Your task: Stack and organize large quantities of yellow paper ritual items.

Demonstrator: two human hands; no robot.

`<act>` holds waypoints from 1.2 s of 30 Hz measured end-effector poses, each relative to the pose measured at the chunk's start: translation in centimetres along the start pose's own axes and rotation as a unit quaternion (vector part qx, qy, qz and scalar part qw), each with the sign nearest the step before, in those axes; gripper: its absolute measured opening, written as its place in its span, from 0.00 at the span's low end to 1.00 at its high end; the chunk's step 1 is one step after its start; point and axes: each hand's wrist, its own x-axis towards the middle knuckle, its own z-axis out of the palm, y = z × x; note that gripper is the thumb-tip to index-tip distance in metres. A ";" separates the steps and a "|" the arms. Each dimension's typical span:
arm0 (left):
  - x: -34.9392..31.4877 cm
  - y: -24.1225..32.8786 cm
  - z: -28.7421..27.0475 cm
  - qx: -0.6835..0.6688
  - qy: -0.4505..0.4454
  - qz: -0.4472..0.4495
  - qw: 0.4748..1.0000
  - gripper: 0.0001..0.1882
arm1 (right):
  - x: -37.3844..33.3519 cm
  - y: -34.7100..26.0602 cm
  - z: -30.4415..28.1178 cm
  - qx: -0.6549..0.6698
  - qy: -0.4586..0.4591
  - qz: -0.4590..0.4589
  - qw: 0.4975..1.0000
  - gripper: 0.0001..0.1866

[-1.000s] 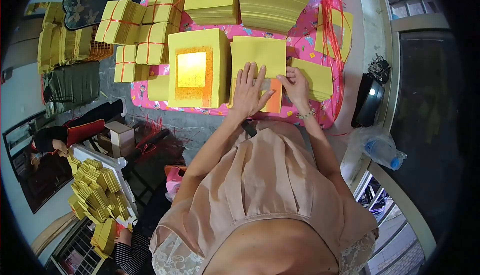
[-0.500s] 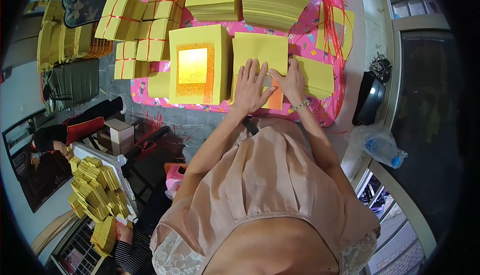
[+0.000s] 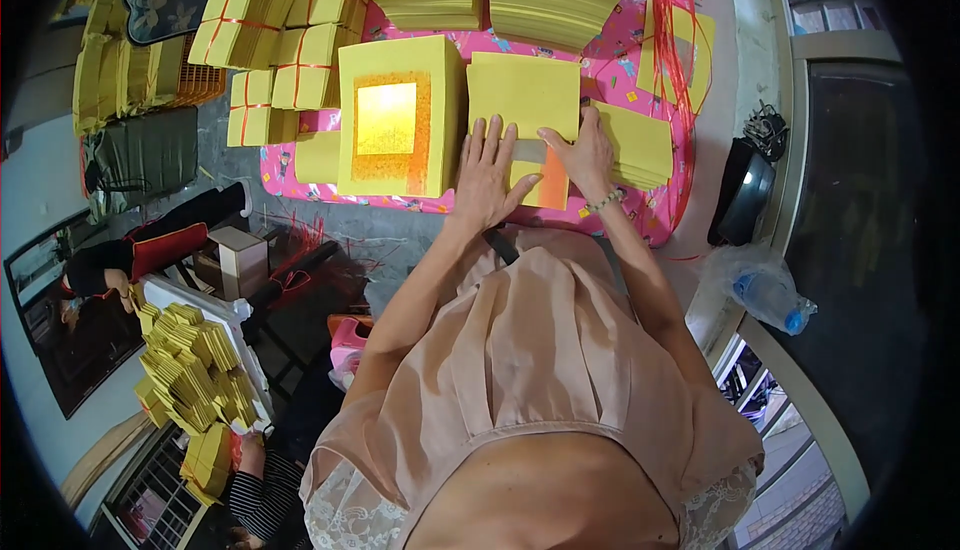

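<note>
In front of me, a yellow paper sheet [image 3: 523,92] lies on a pile, its upper part plain yellow. Below its edge shows paper with a grey patch and an orange strip [image 3: 554,182]. My left hand [image 3: 487,175] rests on the left side of this paper, fingers stretched out and thumb apart. At the right edge is my right hand [image 3: 585,158], its thumb on the paper and its fingers stretched up along the side. Just left stands a thick yellow paper stack [image 3: 348,165] with a gold square on top. A fanned yellow paper pile [image 3: 640,148] lies right of my right hand.
Red-tied yellow bundles [image 3: 305,70] and taller paper stacks [image 3: 548,5] stand on the pink table [image 3: 668,212]. Red strings [image 3: 668,40] hang at its right. At lower left, people sit by a white table [image 3: 250,350] heaped with yellow paper. A plastic bag [image 3: 757,285] lies right.
My left hand has shifted slightly left and down, away from my right thumb, uncovering more of the grey patch. My right hand stays at the paper's right edge. The whole view has tilted slightly.
</note>
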 end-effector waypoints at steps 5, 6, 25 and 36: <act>-0.2 -0.1 0.0 -0.011 -0.008 0.002 1.000 0.43 | -0.2 0.4 0.1 -0.001 0.013 -0.004 1.000 0.34; -0.3 -0.2 0.1 -0.016 -0.010 -0.002 1.000 0.43 | -0.4 0.6 -0.2 0.024 -0.008 0.020 0.999 0.31; 0.4 0.7 -0.8 -0.053 0.053 -0.008 0.997 0.35 | -2.4 -0.6 -3.1 0.168 0.068 -0.035 0.983 0.11; 10.0 6.7 -0.2 -0.485 -0.005 -0.105 0.868 0.39 | -1.9 12.1 -10.1 0.385 0.005 0.065 0.920 0.13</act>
